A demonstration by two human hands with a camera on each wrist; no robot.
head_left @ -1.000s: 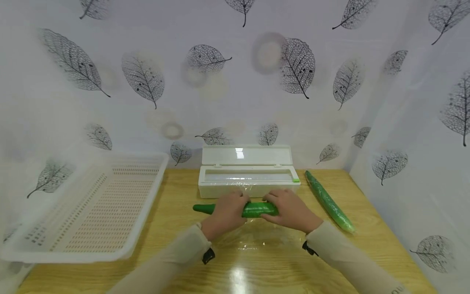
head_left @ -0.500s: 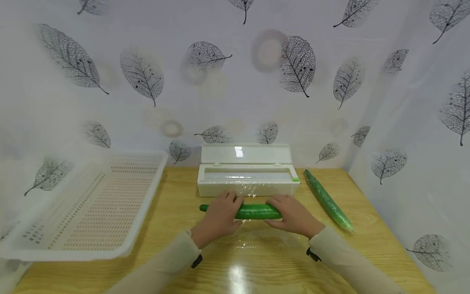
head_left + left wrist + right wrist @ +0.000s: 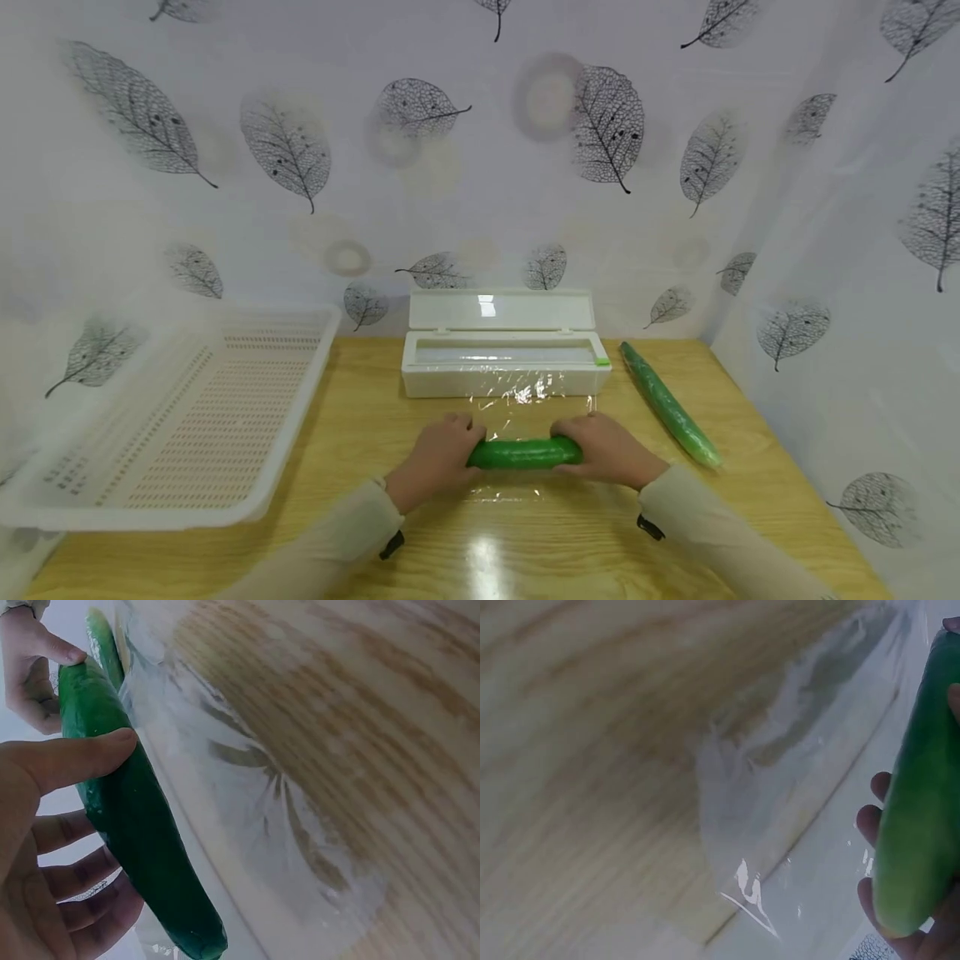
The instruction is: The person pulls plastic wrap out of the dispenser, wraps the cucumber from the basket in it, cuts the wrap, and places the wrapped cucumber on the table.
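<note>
A green cucumber (image 3: 525, 454) lies crosswise between my two hands in the head view. My left hand (image 3: 438, 457) grips its left part, thumb on the near side and fingers on the far side, as the left wrist view of the cucumber (image 3: 142, 817) shows. At the other end my right hand (image 3: 609, 450) holds it, fingers curled behind it. Clear plastic wrap (image 3: 517, 400) runs from the white wrap dispenser (image 3: 506, 383), whose lid stands up, toward the cucumber. More of the thin plastic wrap (image 3: 247, 802) lies wrinkled on the table below it.
A second cucumber (image 3: 671, 406), covered in shiny film, lies on the right of the wooden table (image 3: 360, 550). A white perforated basket (image 3: 296, 417) stands at the left. Behind everything hangs a leaf-patterned curtain (image 3: 480, 183).
Both hands have drawn the cucumber nearer to the body, away from the dispenser. More wrap shows stretched between them. The left hand has shifted toward the cucumber's left end.
</note>
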